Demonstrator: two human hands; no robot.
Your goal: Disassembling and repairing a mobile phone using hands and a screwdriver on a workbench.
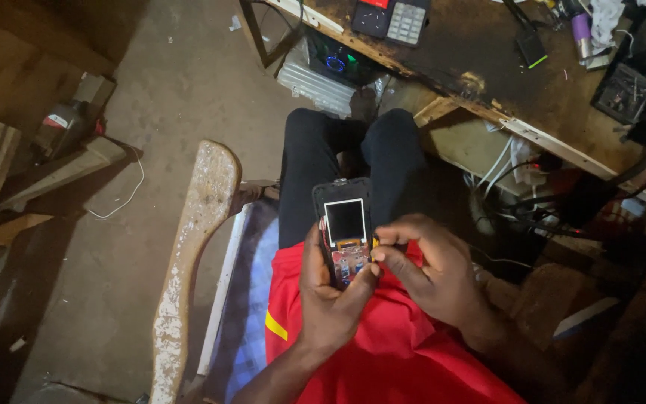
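The left hand (328, 295) grips an opened mobile phone (345, 232) from below; the right hand (431, 273), just right of the phone, pinches its edge beside the small screen (345, 220).

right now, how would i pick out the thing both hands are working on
Start at the red shirt filling the bottom of the view, then go up to where the left hand and right hand meet over the lap. Between them is an opened small phone, held upright. Its bare circuit board below a small white-framed screen sets it apart.
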